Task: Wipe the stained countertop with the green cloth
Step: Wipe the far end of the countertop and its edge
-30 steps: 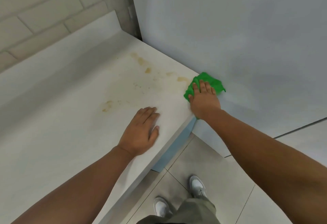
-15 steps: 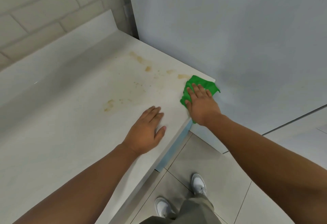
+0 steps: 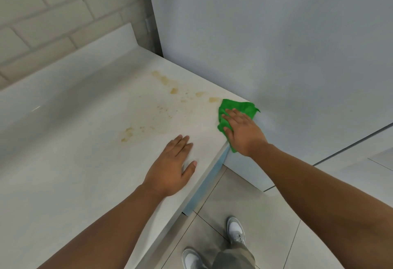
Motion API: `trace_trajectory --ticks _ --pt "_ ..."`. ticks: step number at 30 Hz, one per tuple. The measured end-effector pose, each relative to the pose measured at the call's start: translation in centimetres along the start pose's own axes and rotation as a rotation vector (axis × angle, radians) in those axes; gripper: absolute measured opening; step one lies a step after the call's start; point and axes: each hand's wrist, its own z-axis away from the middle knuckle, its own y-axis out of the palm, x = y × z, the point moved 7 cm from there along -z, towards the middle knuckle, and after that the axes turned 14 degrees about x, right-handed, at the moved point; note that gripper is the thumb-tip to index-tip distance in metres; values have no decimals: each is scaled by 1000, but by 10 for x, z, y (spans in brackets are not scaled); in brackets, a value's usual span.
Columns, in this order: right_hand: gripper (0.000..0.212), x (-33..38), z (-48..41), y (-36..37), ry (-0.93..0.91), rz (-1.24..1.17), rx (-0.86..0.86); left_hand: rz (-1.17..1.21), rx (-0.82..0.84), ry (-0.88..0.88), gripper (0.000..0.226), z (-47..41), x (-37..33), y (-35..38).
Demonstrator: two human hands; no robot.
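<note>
Green crumpled cloth (image 3: 238, 107), partly hidden under the flat, open-fingered right hand (image 3: 242, 130), lies beside brown stains (image 3: 213, 99); left hand (image 3: 172, 166) rests flat, fingers spread, on the pale tabletop (image 3: 74, 162).

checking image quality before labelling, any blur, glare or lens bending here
Head view: wide-angle bending curves the countertop edges and brick lines; light is soft and even, no glare; the stains, green cloth and both hands stay fairly sharp.

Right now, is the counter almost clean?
Not yet. The right hand presses the green cloth flat at the countertop corner, and the left hand rests flat nearby. The brown stains still show, so nearly all the wiping is left.
</note>
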Motion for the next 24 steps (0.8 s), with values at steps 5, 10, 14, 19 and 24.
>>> trace_trajectory --ticks 5,10,14,19,24 --pt "54 -12 -29 -7 181 -6 22 4 -17 -16 65 -1 0 1" --pt "50 35 -24 -3 -18 -74 -3 0 -27 -1 63 0 0 1" --pt "46 39 12 7 -286 -40 -4 3 0 -3 66 0 -1 1" --pt "56 0 -25 -2 -50 73 50 191 -41 -22 63 1 3 -15" --pt "56 7 -83 -17 62 68 86 183 -199 -141 50 -12 29 -45"
